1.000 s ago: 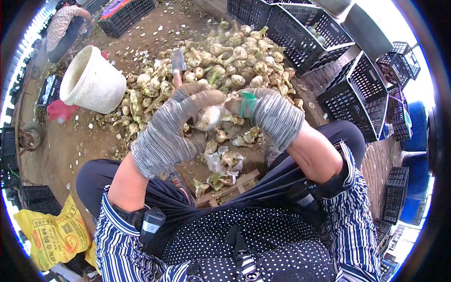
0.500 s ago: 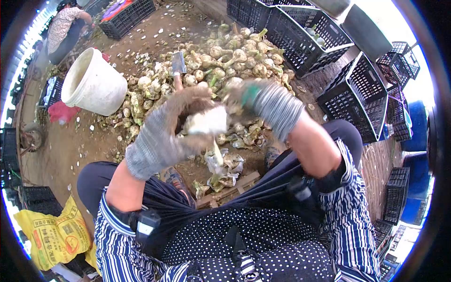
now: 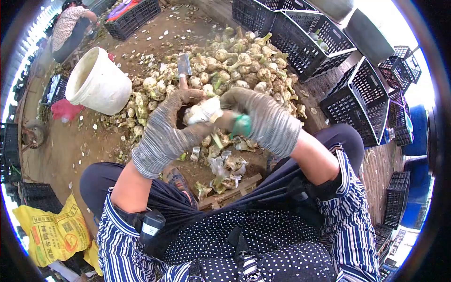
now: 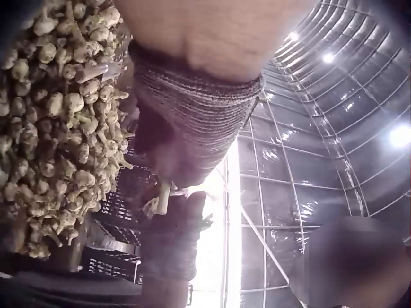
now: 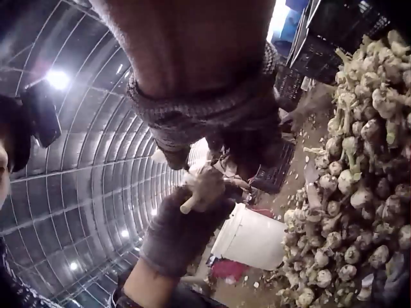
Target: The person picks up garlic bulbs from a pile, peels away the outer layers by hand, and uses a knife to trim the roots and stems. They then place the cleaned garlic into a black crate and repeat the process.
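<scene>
Both hands wear grey knit gloves and meet over my lap. My left hand (image 3: 176, 124) grips a white garlic bulb (image 3: 203, 112) from the left. My right hand (image 3: 256, 117) curls over the bulb's right side, with something green (image 3: 242, 126) at its fingertips. A short stalk (image 3: 217, 140) points down from the bulb. In the right wrist view the bulb (image 5: 204, 183) sits in the left hand (image 5: 183, 231), just under the right hand (image 5: 241, 144). The left wrist view shows the left hand (image 4: 192, 122) and the pale stalk (image 4: 160, 199) below it.
A big pile of garlic (image 3: 225, 70) lies ahead, with a cleaver (image 3: 184, 66) stuck upright in it. A white bucket (image 3: 98, 82) stands left, black crates (image 3: 347, 94) right and behind. Peelings (image 3: 225, 164) and a wooden board (image 3: 230, 190) lie between my feet. Another person (image 3: 70, 26) crouches far left.
Both hands have stayed together on the bulb, and it has turned in them. The right hand has dropped from the bulb's top to its right side.
</scene>
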Demonstrator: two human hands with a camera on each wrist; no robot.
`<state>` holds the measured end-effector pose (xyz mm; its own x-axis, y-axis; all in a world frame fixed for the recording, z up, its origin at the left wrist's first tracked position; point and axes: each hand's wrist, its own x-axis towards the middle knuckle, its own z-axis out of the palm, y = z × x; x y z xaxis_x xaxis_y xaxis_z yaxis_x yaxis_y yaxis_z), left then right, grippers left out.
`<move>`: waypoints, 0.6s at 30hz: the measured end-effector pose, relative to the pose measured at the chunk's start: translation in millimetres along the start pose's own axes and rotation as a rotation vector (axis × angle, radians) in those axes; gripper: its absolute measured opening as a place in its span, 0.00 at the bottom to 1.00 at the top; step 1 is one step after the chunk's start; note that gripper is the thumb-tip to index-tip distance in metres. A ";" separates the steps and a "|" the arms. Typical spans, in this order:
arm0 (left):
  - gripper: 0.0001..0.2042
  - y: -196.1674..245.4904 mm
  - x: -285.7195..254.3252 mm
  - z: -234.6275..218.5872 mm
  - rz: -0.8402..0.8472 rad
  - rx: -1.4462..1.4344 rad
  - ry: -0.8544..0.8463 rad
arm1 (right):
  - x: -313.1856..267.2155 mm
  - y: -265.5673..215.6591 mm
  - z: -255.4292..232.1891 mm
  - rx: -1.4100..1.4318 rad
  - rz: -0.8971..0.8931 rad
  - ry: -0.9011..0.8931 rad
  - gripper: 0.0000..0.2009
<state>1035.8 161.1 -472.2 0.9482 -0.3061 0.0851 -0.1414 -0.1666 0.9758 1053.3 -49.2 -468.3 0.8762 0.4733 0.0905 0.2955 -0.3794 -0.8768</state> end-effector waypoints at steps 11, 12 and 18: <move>0.20 -0.1 1.2 -2.9 -0.121 -0.394 -0.022 | 9.3 -2.1 -29.8 0.131 0.177 -0.009 0.13; 0.22 0.0 -1.1 -4.2 -0.145 -0.537 -0.004 | 11.3 10.9 -28.0 0.177 0.175 0.025 0.13; 0.28 16.9 -2.0 1.6 -0.141 -0.806 0.036 | 2.7 20.4 13.3 -0.488 -0.002 -0.338 0.13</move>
<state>1031.1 157.5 -456.2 0.9523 -0.2999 -0.0558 0.2143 0.5276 0.8220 1056.6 -45.1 -492.3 0.7291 0.6711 -0.1342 0.5078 -0.6619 -0.5513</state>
